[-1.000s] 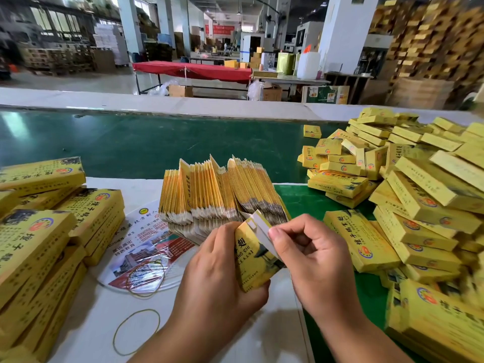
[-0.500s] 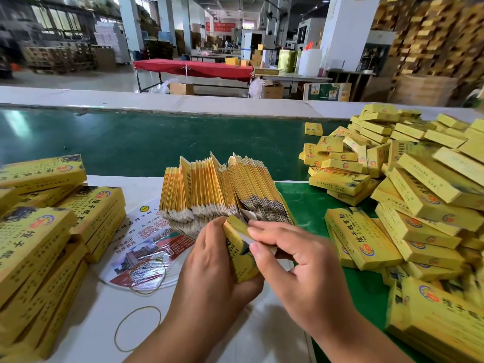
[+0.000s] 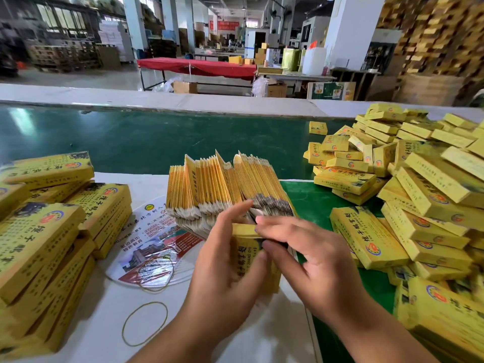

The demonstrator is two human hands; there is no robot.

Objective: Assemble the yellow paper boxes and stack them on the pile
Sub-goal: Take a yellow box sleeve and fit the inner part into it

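Nearest me, the person's left hand (image 3: 222,260) is curled round a yellow box (image 3: 247,255), holding it upright over the white sheet (image 3: 262,336), thumb on its printed face. The right hand (image 3: 309,258) comes in from the right with fingers stretched and pressed together, their tips on the box's top end. I judge they are tucking the end flap shut, though motion blur hides the flap itself. To do it well, the left hand should keep the sides square while the right pushes the flap straight down until it seats flush, not letting it buckle.

A loose rubber band (image 3: 144,324) lies near left on the sheet, and a printed leaflet (image 3: 157,247) beyond it carries another band. Just behind the hands stands the fanned bundle of flat blanks (image 3: 225,184), close enough to be knocked. Flat bundles (image 3: 47,237) sit stacked at the left. To the right, on the green mat (image 3: 314,200), rises the pile of finished boxes (image 3: 419,184), loose and sloping, so a carelessly placed box could slide off. Farther off runs the green conveyor belt (image 3: 131,137).
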